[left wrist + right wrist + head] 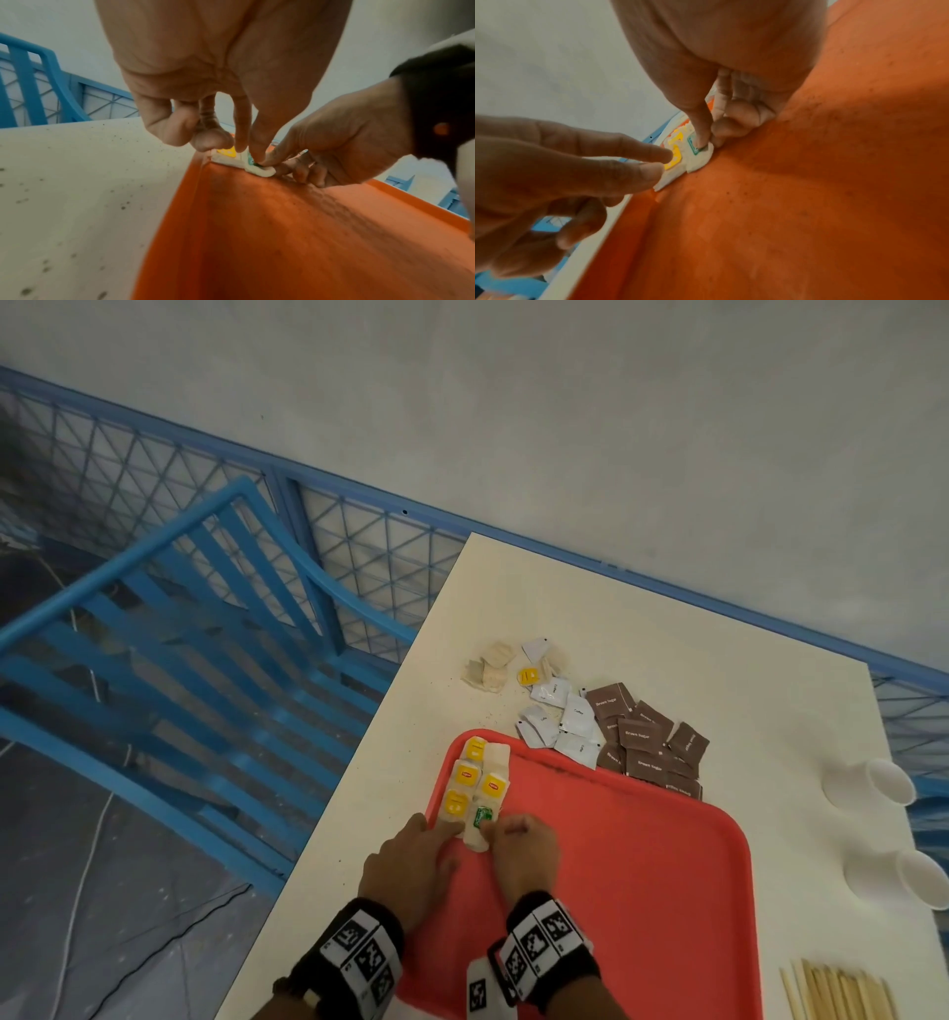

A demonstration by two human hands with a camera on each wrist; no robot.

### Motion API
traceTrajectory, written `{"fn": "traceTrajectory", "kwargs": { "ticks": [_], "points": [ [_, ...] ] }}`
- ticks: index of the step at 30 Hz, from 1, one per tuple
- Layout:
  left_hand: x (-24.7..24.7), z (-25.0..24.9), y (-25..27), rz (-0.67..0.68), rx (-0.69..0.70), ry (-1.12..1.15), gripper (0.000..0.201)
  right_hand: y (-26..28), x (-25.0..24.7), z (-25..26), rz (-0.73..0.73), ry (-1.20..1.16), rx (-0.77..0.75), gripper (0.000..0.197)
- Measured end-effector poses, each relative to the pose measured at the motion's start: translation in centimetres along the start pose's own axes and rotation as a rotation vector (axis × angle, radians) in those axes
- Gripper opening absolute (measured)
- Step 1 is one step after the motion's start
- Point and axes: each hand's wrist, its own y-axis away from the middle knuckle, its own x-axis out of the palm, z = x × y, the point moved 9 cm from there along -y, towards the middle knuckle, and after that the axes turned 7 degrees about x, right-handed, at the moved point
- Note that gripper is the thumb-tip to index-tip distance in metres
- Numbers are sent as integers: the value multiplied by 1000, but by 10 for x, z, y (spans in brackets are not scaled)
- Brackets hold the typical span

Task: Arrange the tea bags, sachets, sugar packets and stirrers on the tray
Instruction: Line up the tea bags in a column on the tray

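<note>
Tray (pixel 616 865) red on tabletop (pixel 565 618); left hand (pixel 411 870) fingers extended onto yellow-tagged tea bag (pixel 454 806) at 10 o'clock corner; right hand (pixel 524 855) pinching green-tagged tea bag (pixel 480 821) beside it.

Red tray (pixel 642 891), yellow-tagged tea bags (pixel 466 775), one green-tagged tea bag (pixel 481 819), brown sugar packets (pixel 647 737), blue chair (pixel 169 629).

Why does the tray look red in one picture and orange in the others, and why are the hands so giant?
Head view: tray red, evenly lit. Wrist views: a warmer tint turns it orange, and very wide lenses up close swell the left hand and right hand, softly blurred.
</note>
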Motion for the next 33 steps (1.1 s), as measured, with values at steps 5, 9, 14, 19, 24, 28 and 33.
{"fn": "traceTrajectory", "kwargs": {
  "ticks": [5,9,14,19,24,28,33],
  "points": [
    [5,1,1,25,-10,-55,48,7,-1,8,-10,140,-68,30],
    [6,5,0,39,2,-51,50,7,-5,18,12,115,-92,32],
    [-39,-4,-12,-101,135,86,28,-13,-31,74,57,69,-206,20],
    [-96,-15,-52,-167,213,121,29,-90,-57,152,-56,258,-289,17],
    [-106,12,-81,-167,93,201,40,-145,-47,189,-141,420,-367,34],
    [-97,21,-82,-188,97,244,41,-172,-23,196,-113,665,-381,37],
    [-90,18,-84,-213,135,313,41,-176,-30,199,-146,678,-401,27]
  ]
}}
